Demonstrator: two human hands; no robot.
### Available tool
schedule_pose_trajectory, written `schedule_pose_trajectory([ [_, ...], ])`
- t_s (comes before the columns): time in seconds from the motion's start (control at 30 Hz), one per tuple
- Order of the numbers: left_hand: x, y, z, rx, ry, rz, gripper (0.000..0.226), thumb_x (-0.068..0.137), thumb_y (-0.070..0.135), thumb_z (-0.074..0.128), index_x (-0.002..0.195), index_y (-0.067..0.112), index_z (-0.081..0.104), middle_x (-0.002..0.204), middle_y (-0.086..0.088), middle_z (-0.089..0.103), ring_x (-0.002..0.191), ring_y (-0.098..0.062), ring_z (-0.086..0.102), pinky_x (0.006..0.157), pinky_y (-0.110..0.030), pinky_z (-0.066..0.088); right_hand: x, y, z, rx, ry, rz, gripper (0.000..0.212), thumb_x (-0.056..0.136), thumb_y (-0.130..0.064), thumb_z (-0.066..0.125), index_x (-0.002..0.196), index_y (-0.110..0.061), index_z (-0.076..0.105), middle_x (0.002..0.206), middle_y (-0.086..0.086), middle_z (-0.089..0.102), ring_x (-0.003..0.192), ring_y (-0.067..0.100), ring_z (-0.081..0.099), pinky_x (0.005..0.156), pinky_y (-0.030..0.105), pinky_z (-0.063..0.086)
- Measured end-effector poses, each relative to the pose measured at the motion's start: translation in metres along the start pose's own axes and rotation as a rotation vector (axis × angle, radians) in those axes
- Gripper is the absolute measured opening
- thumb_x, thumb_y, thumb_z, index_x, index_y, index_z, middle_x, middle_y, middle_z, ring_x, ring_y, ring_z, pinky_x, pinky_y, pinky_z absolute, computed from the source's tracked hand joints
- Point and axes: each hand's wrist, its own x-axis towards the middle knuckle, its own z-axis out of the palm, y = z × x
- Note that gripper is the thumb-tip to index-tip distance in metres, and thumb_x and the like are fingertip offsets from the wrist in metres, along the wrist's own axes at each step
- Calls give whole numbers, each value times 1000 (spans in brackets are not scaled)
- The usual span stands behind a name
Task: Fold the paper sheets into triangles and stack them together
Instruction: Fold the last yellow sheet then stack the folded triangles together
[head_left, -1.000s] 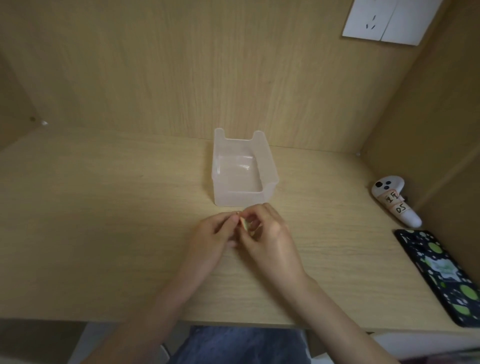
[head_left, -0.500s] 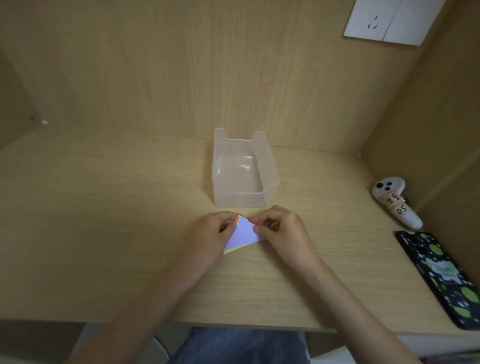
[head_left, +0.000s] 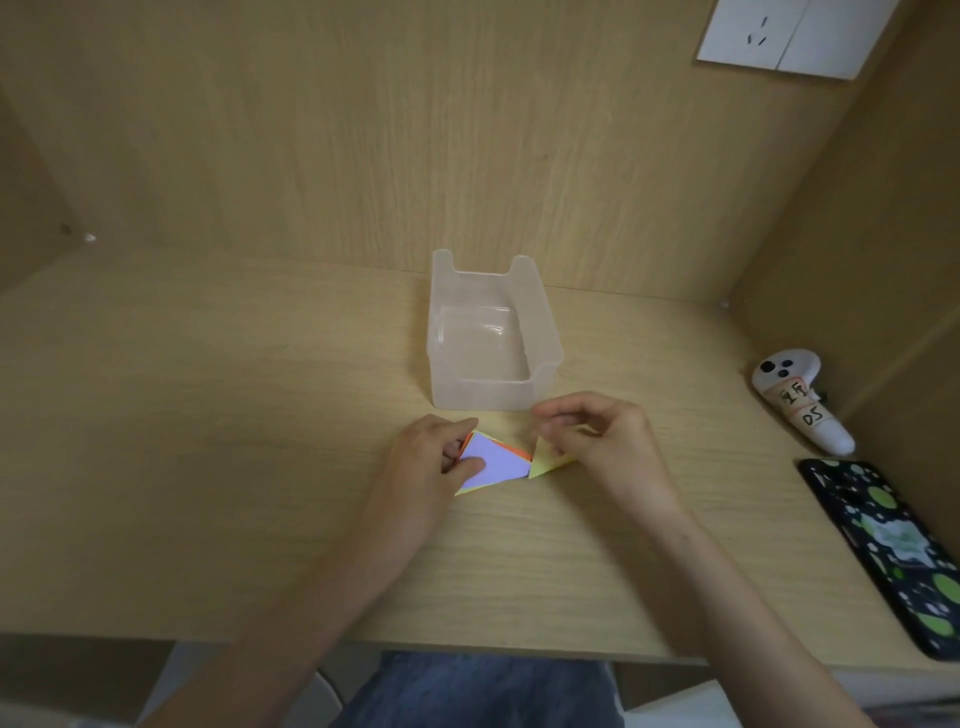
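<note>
Well right of the paper sheets (head_left: 496, 462), a controller label (head_left: 811, 415) reads "DS".

Clear bin (head_left: 488, 358) blocks ahead (controller (head_left: 797, 397), phone (head_left: 893, 551) crowd right); desk (head_left: 182, 441) left open

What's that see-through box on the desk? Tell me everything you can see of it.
The box looks like frosted, see-through plastic: rectangular, open-topped, round-cornered. Its far wall rises in two tabs with a dip between; its near wall is cut lower in the middle. Nothing shows inside. It stands upright on the desk, just beyond the right hand, which seems not to touch it.
</note>
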Motion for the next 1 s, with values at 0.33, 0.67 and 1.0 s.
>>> schedule_pose_trajectory([
  [0.33,-3,1,3,-73,44,58,9,75,-1,71,73,7,67,83,0,62,69,10,53,62,-1,36,10,25,-24,-446,-46,94,20,69,-8,80,85,-15,68,78,-5,53,69,9,49,59,11,34],
  [0.67,-5,-1,3,-6,101,95,4,79,15,72,80,11,72,89,5,69,80,-8,57,72,-4,36,15,-3,-38,188,-74,249,7,77,-6,72,83,-8,69,66,2,59,51,4,48,44,12,34],
  [1.0,-9,-6,-3,-150,-27,-16,54,60,8,85,100,34,59,92,20,62,77,5,60,73,-14,48,12,11,30,-231,-178,47,21,71,-13,79,68,-26,63,65,-9,59,55,1,48,59,20,42],
])
